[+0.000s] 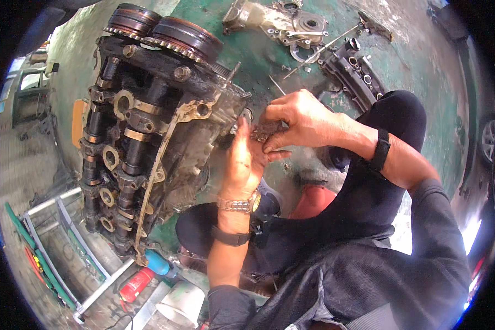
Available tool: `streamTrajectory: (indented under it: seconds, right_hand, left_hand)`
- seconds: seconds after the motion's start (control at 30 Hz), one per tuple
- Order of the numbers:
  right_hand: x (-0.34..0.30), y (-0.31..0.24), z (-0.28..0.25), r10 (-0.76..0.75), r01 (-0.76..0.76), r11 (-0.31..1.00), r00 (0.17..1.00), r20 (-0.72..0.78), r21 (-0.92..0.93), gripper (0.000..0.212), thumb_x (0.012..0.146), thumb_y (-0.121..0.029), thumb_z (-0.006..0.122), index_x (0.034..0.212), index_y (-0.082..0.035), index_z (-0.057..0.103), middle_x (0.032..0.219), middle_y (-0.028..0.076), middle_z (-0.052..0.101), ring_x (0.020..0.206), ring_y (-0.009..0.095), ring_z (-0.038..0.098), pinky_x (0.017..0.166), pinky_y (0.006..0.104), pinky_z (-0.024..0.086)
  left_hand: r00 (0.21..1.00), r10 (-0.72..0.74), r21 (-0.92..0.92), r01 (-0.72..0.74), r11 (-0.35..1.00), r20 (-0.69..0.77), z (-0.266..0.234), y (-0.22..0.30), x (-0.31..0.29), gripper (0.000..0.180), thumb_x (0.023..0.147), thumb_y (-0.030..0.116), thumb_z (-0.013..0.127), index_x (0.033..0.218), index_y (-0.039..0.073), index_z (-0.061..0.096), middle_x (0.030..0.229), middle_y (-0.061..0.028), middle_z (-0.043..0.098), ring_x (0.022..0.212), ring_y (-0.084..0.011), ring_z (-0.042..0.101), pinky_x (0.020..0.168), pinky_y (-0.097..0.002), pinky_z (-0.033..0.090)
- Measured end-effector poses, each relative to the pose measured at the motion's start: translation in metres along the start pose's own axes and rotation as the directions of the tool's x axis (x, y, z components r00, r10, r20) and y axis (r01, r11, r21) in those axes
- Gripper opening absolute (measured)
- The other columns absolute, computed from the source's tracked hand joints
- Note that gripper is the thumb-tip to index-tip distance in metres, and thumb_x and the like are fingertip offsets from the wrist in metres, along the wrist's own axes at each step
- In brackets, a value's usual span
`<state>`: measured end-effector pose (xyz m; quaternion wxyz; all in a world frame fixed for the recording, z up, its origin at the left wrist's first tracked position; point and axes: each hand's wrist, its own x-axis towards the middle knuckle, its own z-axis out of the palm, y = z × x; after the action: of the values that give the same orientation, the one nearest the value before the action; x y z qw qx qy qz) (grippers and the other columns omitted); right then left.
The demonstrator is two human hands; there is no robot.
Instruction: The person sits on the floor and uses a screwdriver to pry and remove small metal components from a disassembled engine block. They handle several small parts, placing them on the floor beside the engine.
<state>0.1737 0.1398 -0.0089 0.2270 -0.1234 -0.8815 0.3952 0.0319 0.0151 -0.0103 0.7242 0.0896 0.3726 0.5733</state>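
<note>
A large, greasy engine cylinder head with camshafts [135,118] stands at my left. Two round, toothed cam gears [176,38] sit at its far end. Right of it, my two hands meet. My left hand [246,159] is turned palm inward, thumb up, and cradles a small dark, greasy part [268,131] whose kind I cannot make out. From above, my right hand [301,116] bends its fingers closed over that same part. A thin pointed metal shaft [276,84] shows just beyond the right knuckles; whether the hand holds it is hidden.
On the green floor beyond lie a pale metal engine cover [278,23], a wrench [307,34], a long thin rod [324,49] and a black valve cover [355,77]. A white bucket [180,302], red bottle [136,285] and metal frame [66,253] are at lower left. My knees flank the hands.
</note>
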Motion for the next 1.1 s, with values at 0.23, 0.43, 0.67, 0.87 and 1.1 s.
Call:
streamTrajectory:
  seconds: [0.23, 0.43, 0.67, 0.87, 1.1]
  right_hand:
    - [0.0, -0.004, -0.002, 0.037, -0.037, 0.999, 0.999, 0.034, -0.004, 0.033, 0.063, -0.03, 0.075, 0.076, -0.004, 0.06, 0.066, 0.013, 0.059, 0.061, 0.035, 0.06, 0.054, 0.0419, 0.048]
    - [0.002, -0.007, -0.003, 0.116, -0.122, 0.987, 0.991, 0.062, 0.103, 0.039, 0.063, -0.034, 0.077, 0.079, -0.001, 0.061, 0.07, 0.016, 0.06, 0.065, 0.035, 0.061, 0.058, 0.0409, 0.049]
    - [0.004, -0.007, -0.007, 0.105, -0.118, 0.989, 0.985, 0.14, 0.088, 0.046, 0.064, -0.028, 0.08, 0.096, 0.0, 0.062, 0.083, 0.016, 0.063, 0.075, 0.03, 0.064, 0.065, 0.0377, 0.05]
    - [0.004, -0.013, -0.012, 0.068, -0.07, 0.998, 0.988, 0.139, 0.007, 0.065, 0.063, -0.027, 0.082, 0.119, -0.002, 0.058, 0.09, 0.017, 0.062, 0.081, 0.031, 0.063, 0.069, 0.0387, 0.05]
    - [0.005, -0.012, -0.008, 0.033, -0.033, 0.999, 0.984, 0.176, -0.001, 0.041, 0.069, -0.029, 0.075, 0.094, 0.001, 0.062, 0.081, 0.018, 0.063, 0.074, 0.037, 0.063, 0.066, 0.0424, 0.051]
  left_hand:
    - [0.999, -0.011, 0.269, 0.0, 0.963, 0.041, 0.01, -0.003, -0.004, 0.051, 0.098, 0.044, 0.042, 0.118, -0.001, 0.053, 0.102, -0.0164, 0.065, 0.083, -0.0294, 0.068, 0.07, -0.0399, 0.058]
    - [0.993, 0.074, 0.337, -0.04, 0.941, -0.088, 0.015, -0.001, -0.007, 0.051, 0.096, 0.045, 0.046, 0.098, -0.003, 0.061, 0.075, -0.0134, 0.065, 0.058, -0.0204, 0.065, 0.052, -0.0291, 0.054]
    - [0.982, 0.08, 0.321, -0.021, 0.947, -0.171, 0.014, 0.002, -0.003, 0.044, 0.093, 0.043, 0.055, 0.087, 0.0, 0.063, 0.065, -0.0086, 0.062, 0.046, -0.0145, 0.058, 0.038, -0.024, 0.046]
    - [0.975, 0.096, 0.366, -0.016, 0.93, -0.202, 0.011, 0.001, -0.002, 0.042, 0.09, 0.041, 0.059, 0.084, 0.0, 0.063, 0.058, -0.0063, 0.059, 0.041, -0.0134, 0.055, 0.036, -0.0228, 0.043]
    - [0.998, 0.028, 0.43, 0.001, 0.903, -0.063, 0.003, -0.005, -0.004, 0.049, 0.093, 0.047, 0.051, 0.084, 0.001, 0.063, 0.06, -0.0088, 0.062, 0.045, -0.0156, 0.06, 0.039, -0.0251, 0.047]
